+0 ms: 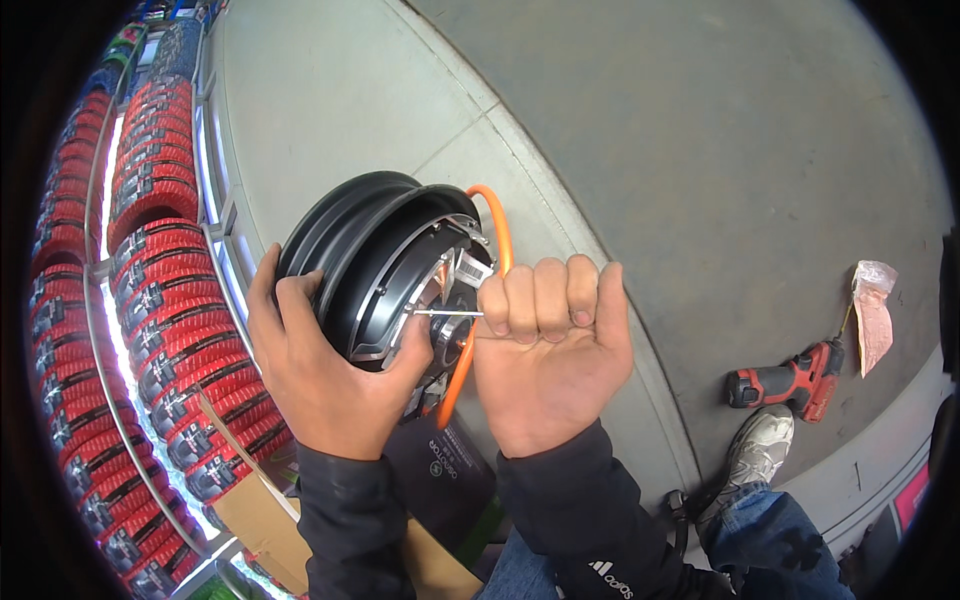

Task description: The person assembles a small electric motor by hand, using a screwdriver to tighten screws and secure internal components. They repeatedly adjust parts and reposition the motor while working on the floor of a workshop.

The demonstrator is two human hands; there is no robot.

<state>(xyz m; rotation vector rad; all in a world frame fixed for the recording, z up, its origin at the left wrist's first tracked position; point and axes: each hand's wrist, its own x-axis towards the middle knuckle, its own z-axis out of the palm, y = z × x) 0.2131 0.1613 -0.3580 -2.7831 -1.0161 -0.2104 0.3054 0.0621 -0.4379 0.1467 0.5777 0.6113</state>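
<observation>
A black hub motor wheel [345, 235] with a bare rim stands tilted in front of me, its bolted side face turned to the right. My left hand [335, 350] grips its near side, fingers over the rim and thumb against the side face. Palm up, my right hand [555, 350] is closed in a fist around a thin silver metal rod [450, 313], which looks like a hex key shaft. The rod's far tip meets the motor's edge beside my left thumb; its other end is hidden in my fist. A thick orange cable [497, 225] loops from the motor behind my right hand.
Shelves at the left hold stacked red-and-black wrapped tyres [185, 340]. Below the wheel are a dark printed box [440, 470] and cardboard [265, 525]. A red-and-black cordless drill [795, 380] lies on the floor near my shoe [762, 445], beside a crumpled pinkish wrapper [872, 320].
</observation>
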